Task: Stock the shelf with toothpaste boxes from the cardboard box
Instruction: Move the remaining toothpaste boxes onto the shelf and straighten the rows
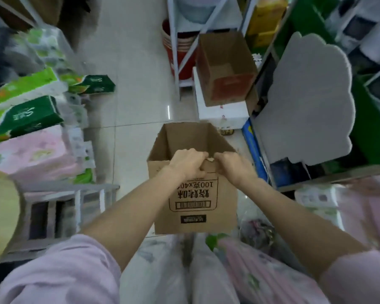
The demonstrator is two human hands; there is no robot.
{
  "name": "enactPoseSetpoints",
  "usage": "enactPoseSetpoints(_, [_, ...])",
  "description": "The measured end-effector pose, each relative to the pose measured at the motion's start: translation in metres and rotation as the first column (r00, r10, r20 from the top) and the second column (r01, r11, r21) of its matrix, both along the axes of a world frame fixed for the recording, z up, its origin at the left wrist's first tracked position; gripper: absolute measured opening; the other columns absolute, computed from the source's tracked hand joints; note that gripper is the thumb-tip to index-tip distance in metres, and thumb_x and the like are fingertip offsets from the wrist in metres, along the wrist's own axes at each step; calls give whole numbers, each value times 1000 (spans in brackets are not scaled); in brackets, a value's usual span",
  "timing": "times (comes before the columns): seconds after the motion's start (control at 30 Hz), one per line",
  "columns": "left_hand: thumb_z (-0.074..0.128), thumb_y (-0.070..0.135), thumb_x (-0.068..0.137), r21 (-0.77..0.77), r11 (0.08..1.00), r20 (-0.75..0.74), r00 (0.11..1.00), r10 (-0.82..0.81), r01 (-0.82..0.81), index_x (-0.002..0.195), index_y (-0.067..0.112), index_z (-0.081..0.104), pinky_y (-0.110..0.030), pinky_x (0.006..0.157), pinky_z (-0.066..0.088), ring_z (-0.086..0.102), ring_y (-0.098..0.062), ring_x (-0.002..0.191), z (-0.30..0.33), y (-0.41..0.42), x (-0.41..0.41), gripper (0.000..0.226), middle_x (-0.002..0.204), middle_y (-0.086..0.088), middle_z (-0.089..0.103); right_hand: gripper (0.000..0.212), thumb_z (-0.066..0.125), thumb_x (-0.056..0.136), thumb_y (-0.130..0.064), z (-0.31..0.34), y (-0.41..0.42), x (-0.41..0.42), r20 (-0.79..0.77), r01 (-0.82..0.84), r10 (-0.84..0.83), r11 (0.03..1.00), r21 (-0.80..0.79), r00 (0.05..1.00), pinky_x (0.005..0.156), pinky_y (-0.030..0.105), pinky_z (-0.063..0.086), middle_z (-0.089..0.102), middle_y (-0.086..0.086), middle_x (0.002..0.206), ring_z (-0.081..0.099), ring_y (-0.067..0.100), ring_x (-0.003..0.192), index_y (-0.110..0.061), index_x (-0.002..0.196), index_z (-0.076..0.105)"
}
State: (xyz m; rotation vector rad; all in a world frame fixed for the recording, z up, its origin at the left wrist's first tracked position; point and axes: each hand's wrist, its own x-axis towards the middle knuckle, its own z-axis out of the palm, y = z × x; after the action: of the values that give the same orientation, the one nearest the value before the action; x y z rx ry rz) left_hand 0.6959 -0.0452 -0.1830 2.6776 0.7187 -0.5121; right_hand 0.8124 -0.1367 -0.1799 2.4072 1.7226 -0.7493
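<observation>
Both hands meet at the near top edge of the cardboard box [193, 200], which stands upright and open in the middle of the aisle on the pale tiled floor [130, 62], directly in front of the person. The left hand [188, 164] curls its fingers over the rim, thumb on the outer printed face, so its grip pinches the cardboard wall; the right hand [233, 166] does the same just beside it, the knuckles of the two nearly touching at a small torn notch in the edge. The box hangs below and ahead of both grips, its printed panel with barcode facing the person, its far walls rising beyond the fingers. The inside is in shadow, and what it holds cannot be told. Beyond it a second open carton [226, 69] sits on a white box [219, 113] near a red bucket [180, 55]. Green tissue packs [26, 115] and pink packs [35, 154] fill the left; a grey foam board [305, 99] leans on the right.
</observation>
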Motion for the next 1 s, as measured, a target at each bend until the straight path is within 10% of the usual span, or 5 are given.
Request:
enactPoseSetpoints(0.33, [46,5,93,-221,930,-30,951,-308,294,124,12,47,-35,66,40,62,-34,98,-125,-84,91,32,106,-15,63,16,51,91,-23,-152,-110,56,115,544,-546,838,46,830,112,47,22,24,11,150,14,35,141,-20,96,67])
enactPoseSetpoints(0.43, [48,5,92,-228,915,-17,939,-345,332,126,9,45,-38,72,46,61,-35,101,-161,-120,121,34,110,-16,61,55,33,88,-39,-211,-145,62,-273,867,-830,498,31,486,111,44,27,25,12,152,28,37,137,-30,142,32])
enactPoseSetpoints(0.57, [50,2,91,-252,901,-52,925,-377,353,121,9,48,-40,79,50,62,-33,99,-214,-157,142,31,107,-14,61,86,52,87,-45,-252,-171,70,-692,969,-680,-138,-205,-243,103,57,40,39,8,144,47,32,125,-45,143,-14])
enactPoseSetpoints(0.7, [50,-2,90,-250,893,0,922,-387,375,120,11,50,-41,78,55,65,-33,92,-269,-168,160,33,101,-14,64,22,48,94,-19,-298,-199,92,-650,944,-699,-117,-308,-299,93,52,50,64,12,113,63,31,100,-15,112,59])
enactPoseSetpoints(1.0, [50,9,94,-524,775,-43,897,-439,354,111,6,61,-35,83,52,63,-31,95,-393,-207,185,21,106,-18,66,40,34,101,-20,-411,-231,99,-743,818,-346,-287,-498,-574,81,33,52,51,12,133,50,28,123,-18,141,40])
